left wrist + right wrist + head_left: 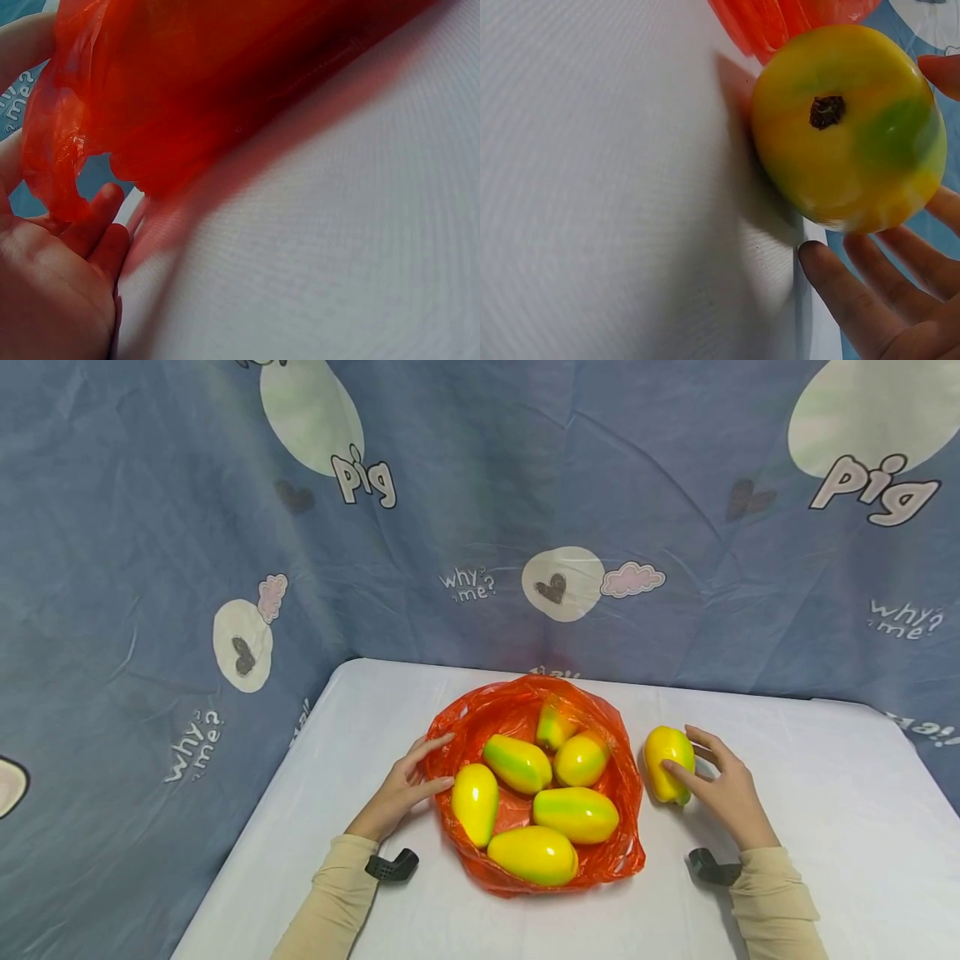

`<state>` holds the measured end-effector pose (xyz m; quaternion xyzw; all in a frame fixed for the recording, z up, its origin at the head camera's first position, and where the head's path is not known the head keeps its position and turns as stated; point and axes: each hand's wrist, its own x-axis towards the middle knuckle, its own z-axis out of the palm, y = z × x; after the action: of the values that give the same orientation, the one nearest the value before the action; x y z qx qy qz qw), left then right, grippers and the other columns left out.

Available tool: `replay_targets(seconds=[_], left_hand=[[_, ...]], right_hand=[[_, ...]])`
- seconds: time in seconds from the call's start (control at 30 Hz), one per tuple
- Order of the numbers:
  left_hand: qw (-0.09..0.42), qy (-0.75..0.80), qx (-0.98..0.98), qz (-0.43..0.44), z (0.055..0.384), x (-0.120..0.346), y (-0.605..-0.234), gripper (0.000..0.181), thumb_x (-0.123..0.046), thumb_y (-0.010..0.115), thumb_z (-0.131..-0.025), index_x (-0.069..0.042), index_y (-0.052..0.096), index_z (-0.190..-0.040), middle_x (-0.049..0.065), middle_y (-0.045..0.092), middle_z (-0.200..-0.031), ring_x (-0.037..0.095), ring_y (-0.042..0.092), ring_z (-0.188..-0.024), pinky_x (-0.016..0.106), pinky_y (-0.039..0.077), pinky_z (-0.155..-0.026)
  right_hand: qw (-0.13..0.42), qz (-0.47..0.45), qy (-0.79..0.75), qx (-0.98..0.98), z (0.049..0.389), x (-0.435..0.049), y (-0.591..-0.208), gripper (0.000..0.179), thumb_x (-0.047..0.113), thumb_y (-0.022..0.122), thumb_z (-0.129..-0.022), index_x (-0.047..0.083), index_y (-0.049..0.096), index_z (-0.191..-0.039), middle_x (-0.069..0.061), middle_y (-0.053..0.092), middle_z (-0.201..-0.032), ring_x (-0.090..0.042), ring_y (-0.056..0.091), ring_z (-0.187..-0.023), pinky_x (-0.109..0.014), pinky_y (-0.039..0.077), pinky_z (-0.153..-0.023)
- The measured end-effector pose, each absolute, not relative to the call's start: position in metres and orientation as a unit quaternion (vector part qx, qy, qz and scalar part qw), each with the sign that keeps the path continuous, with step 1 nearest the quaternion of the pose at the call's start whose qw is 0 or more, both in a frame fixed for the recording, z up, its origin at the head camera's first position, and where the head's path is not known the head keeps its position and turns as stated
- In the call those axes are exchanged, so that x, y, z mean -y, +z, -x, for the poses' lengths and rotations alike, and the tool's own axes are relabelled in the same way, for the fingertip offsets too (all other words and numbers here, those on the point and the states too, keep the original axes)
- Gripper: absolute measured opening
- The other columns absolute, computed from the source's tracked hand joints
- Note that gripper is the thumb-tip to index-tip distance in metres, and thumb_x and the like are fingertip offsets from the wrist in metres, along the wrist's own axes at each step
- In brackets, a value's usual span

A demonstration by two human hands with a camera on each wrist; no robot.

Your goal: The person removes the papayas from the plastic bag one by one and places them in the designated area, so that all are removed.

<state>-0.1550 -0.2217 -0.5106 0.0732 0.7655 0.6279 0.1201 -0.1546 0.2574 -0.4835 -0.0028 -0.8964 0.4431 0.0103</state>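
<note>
A red plastic bag (630,827) sits wide open mid-table, with several glossy yellow-green papayas (576,815) inside. At its left rim, my left hand (405,787) holds the edge of the bag between thumb and fingers; the left wrist view shows the thin red film (56,150) running between them. To the right of the bag, another papaya (667,760) is in my right hand (723,789), thumb on one side and fingers on the other. Its round end with a dark brown stem scar faces the right wrist camera; its underside is hidden.
The white-covered table (840,827) reaches back to a blue printed curtain (465,510), which also hangs along the left side. A black wrist device (392,866) sits at the left wrist and a similar device (712,867) at the right.
</note>
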Motion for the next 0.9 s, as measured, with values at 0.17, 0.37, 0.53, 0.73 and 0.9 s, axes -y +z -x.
replay_targets(seconds=[0.17,0.37,0.53,0.73,0.9], left_hand=[[0.118,0.628,-0.765,-0.078,0.155,0.222,-0.511,0.061,-0.029,0.075,-0.093,-0.041,0.052,-0.149,-0.001,0.011,-0.174,0.027,0.007,-0.163,0.056,0.015,-0.131],[0.119,0.632,-0.762,-0.079,0.156,0.222,-0.512,0.061,-0.028,0.075,-0.093,-0.040,0.052,-0.149,-0.001,0.010,-0.174,0.027,0.008,-0.163,0.055,0.017,-0.131],[0.119,0.630,-0.763,-0.080,0.156,0.223,-0.512,0.061,-0.028,0.075,-0.093,-0.040,0.052,-0.148,-0.001,0.012,-0.174,0.027,0.010,-0.162,0.054,0.019,-0.130],[0.117,0.630,-0.763,-0.082,0.156,0.222,-0.512,0.061,-0.028,0.075,-0.093,-0.040,0.052,-0.148,-0.002,0.013,-0.174,0.027,0.011,-0.162,0.054,0.019,-0.130],[0.118,0.630,-0.763,-0.082,0.157,0.222,-0.512,0.061,-0.028,0.075,-0.094,-0.041,0.052,-0.148,-0.002,0.013,-0.174,0.027,0.011,-0.162,0.054,0.018,-0.130]], right_hand=[[0.012,0.004,0.445,0.895,0.154,-0.257,-0.482,0.080,0.042,0.073,-0.095,0.006,0.038,-0.157,-0.025,0.042,-0.160,-0.052,0.042,-0.143,-0.075,0.037,-0.111],[0.043,-0.003,0.442,0.896,0.153,-0.257,-0.480,0.078,0.037,0.074,-0.096,0.004,0.038,-0.157,-0.024,0.042,-0.159,-0.049,0.046,-0.141,-0.057,0.045,-0.107],[0.087,0.006,0.445,0.891,0.152,-0.257,-0.478,0.076,0.034,0.076,-0.095,0.006,0.041,-0.156,-0.021,0.047,-0.157,-0.043,0.048,-0.140,-0.039,0.050,-0.108],[0.131,0.004,0.461,0.878,0.152,-0.255,-0.476,0.071,0.028,0.077,-0.094,0.009,0.044,-0.155,-0.018,0.052,-0.153,-0.027,0.052,-0.139,-0.005,0.046,-0.103],[0.168,-0.016,0.469,0.867,0.151,-0.251,-0.472,0.066,0.022,0.078,-0.093,0.009,0.049,-0.151,-0.020,0.055,-0.149,0.009,0.050,-0.128,0.001,0.041,-0.099]])
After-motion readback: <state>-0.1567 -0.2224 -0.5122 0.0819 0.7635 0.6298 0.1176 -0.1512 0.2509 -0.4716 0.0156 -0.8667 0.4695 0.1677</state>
